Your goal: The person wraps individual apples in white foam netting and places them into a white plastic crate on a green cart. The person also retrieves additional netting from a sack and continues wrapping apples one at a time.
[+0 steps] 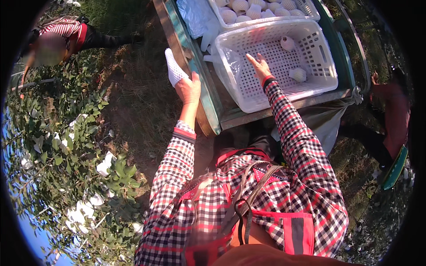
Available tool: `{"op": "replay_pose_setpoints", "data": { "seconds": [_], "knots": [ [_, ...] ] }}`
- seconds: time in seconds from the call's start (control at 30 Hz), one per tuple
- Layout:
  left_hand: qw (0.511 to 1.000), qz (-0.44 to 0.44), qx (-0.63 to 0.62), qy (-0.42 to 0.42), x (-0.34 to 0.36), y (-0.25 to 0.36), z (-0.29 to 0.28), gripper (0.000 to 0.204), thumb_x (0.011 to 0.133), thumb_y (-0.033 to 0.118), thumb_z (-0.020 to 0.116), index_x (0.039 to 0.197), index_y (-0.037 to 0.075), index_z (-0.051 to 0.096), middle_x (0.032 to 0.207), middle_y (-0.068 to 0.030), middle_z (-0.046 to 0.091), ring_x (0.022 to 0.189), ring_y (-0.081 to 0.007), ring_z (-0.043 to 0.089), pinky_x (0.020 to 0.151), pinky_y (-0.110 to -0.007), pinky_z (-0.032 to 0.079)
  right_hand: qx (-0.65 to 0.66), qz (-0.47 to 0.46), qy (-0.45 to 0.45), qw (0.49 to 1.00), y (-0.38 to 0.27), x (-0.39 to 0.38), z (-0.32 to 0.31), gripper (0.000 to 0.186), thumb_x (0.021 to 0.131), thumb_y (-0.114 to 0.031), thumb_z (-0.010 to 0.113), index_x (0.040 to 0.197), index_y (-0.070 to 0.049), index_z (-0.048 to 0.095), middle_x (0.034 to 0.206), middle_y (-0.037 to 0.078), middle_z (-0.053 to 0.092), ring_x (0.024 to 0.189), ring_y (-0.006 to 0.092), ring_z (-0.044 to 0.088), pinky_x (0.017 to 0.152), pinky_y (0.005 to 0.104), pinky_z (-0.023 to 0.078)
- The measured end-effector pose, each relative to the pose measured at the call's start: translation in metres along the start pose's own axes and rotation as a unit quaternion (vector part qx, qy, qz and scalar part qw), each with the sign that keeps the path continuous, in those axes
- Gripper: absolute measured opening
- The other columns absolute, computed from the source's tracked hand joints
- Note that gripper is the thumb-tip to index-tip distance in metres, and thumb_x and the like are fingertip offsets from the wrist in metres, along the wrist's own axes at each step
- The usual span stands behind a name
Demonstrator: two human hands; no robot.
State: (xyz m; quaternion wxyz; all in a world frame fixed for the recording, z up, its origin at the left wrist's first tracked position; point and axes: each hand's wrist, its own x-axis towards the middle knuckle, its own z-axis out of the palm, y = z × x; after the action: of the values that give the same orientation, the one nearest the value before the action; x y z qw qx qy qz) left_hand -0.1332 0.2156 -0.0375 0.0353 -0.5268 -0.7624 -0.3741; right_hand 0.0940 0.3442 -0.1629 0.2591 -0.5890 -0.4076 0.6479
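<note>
My left hand (188, 90) is closed round a bunch of white foam net sleeves (175, 67), beside the cart's left edge. My right hand (260, 66) is over the left part of a white plastic crate (277, 99); its fingers are apart and nothing shows in them. Inside this crate, toward the right, lie two round fruits in white foam nets, a farther net-wrapped fruit (287, 43) and a nearer net-wrapped fruit (297, 74). Clear plastic film (233, 60) hangs at the crate's left wall.
Both crates stand on a green-edged cart (213, 106). The far crate (262, 23) holds several net-wrapped fruits, with clear plastic bags (194, 17) to its left. Leafy trees with white bags (105, 164) are at left. One person (64, 33) is at far left, another (395, 117) at right.
</note>
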Motion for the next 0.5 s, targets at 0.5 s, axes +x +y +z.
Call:
{"op": "replay_pose_setpoints", "data": {
  "seconds": [0.5],
  "knots": [
    [0.997, -0.062, 0.047, -0.003, 0.002, 0.013, -0.017, 0.094, 0.067, 0.002, 0.070, 0.150, 0.004, 0.024, 0.151, -0.0187, 0.035, 0.137, -0.0356, 0.036, 0.113, -0.039, 0.029, -0.438, -0.056, -0.032, 0.897, -0.028, -0.004, 0.120, 0.051, 0.076, -0.024, 0.070, 0.118, -0.004, 0.049, 0.108, 0.021, 0.067, 0.103, 0.0373, 0.064, 0.092, 0.0450, 0.050]
  ]
}}
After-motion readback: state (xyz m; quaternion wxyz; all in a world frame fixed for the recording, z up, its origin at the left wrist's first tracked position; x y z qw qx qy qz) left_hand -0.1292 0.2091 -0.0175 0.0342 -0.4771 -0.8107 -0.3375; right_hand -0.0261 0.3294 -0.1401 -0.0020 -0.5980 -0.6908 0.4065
